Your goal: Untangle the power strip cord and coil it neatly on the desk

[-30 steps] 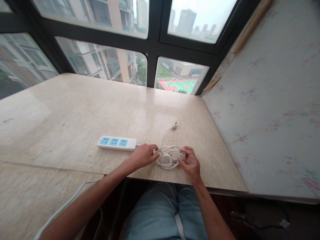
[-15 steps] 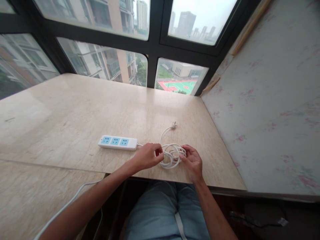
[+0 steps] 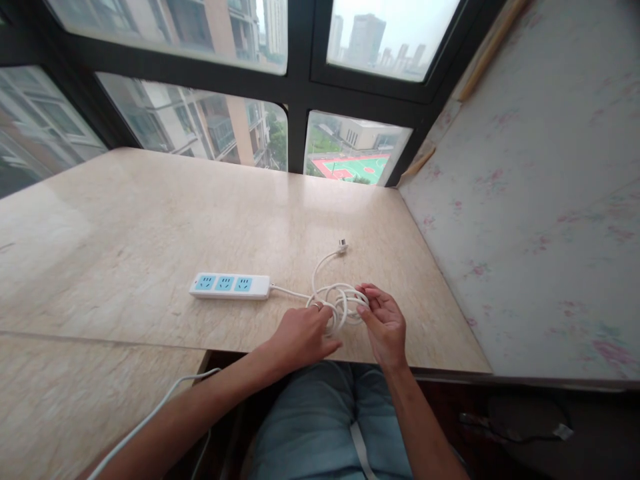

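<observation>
A white power cord (image 3: 342, 293) lies in loose loops near the front edge of the beige ledge. My right hand (image 3: 385, 327) pinches the right side of these loops between thumb and fingers. At their lower left, my left hand (image 3: 303, 337) rests with its fingers over the cord and its thumb stretched apart; a ring shows on one finger, and the fingertips are partly hidden. To the left lies a white power strip (image 3: 230, 286) with blue sockets, its cord running right into the coil. The cord's plug (image 3: 342, 247) lies beyond the loops, prongs pointing away.
The marbled ledge (image 3: 150, 220) reaches back to dark-framed windows (image 3: 296, 127). A flower-patterned wall (image 3: 540, 220) bounds the right side. Another white cable (image 3: 150, 417) runs by my left forearm. My legs (image 3: 330, 427) are under the ledge's front edge.
My left hand has moved down toward the front edge, its thumb now spread from the fingers. The loops have shifted and bunched a little. My right hand stays on the cord.
</observation>
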`<state>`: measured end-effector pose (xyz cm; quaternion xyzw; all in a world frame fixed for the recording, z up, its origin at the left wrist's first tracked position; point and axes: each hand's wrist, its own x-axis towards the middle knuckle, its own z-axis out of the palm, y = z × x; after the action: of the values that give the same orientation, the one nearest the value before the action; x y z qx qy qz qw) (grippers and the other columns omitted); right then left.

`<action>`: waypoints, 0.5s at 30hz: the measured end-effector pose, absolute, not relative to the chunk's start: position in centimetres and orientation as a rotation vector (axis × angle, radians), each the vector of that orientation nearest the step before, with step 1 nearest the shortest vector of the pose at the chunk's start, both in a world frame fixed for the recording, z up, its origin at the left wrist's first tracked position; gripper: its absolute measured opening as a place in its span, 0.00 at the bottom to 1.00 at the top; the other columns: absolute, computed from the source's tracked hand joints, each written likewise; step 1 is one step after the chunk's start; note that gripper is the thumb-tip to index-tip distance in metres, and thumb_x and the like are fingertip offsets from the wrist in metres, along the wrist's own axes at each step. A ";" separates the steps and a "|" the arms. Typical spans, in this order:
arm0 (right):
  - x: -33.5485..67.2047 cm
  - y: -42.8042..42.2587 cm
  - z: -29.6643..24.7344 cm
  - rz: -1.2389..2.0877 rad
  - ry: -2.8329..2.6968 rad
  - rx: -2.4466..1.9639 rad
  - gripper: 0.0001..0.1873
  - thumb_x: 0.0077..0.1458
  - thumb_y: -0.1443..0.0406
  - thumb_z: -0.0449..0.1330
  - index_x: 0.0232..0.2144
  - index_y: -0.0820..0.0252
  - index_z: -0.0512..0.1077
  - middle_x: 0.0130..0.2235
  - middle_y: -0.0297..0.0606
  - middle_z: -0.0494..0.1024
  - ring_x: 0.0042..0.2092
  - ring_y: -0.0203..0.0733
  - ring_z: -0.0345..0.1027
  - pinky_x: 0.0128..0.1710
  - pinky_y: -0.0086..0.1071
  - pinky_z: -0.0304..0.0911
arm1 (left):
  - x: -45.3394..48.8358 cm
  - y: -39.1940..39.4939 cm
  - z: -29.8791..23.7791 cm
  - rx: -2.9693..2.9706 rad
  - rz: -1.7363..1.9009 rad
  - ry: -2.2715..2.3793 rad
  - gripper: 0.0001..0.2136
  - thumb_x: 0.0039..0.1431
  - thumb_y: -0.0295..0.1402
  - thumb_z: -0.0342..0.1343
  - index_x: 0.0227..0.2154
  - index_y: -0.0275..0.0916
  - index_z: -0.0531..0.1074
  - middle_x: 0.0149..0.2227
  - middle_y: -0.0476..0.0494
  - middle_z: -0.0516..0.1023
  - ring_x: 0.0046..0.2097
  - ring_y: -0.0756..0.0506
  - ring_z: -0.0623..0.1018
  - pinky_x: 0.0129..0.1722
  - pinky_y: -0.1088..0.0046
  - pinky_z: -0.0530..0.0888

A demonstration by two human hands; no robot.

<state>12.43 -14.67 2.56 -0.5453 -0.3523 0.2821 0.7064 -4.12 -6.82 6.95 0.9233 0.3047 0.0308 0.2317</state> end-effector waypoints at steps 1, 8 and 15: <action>12.3 -14.7 2.7 0.614 -0.782 -1.216 0.15 0.50 0.64 0.66 0.41 0.57 0.70 0.54 0.47 0.72 0.53 0.50 0.71 0.53 0.48 0.68 | -4.0 -7.0 6.8 2.591 0.053 0.857 0.15 0.54 0.42 0.57 0.42 0.39 0.72 0.42 0.37 0.78 0.40 0.38 0.78 0.35 0.67 0.71; 13.9 -14.8 3.1 0.502 -0.774 -1.254 0.13 0.50 0.65 0.66 0.39 0.58 0.72 0.52 0.46 0.73 0.51 0.49 0.72 0.52 0.47 0.69 | -4.6 -4.7 7.5 2.542 0.209 0.875 0.05 0.51 0.33 0.55 0.25 0.39 0.73 0.32 0.43 0.77 0.33 0.44 0.76 0.32 0.70 0.69; 17.8 -14.2 1.8 0.568 -0.725 -1.250 0.20 0.42 0.62 0.71 0.39 0.58 0.72 0.46 0.45 0.78 0.48 0.50 0.74 0.53 0.53 0.67 | -6.6 0.1 8.3 2.145 0.464 0.929 0.08 0.51 0.35 0.54 0.27 0.37 0.76 0.23 0.49 0.74 0.25 0.50 0.70 0.26 0.76 0.65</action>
<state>17.81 -14.18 1.76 -0.5641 -0.3274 0.2561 0.7135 -6.63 0.14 8.26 0.8361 0.3620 0.1807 0.3705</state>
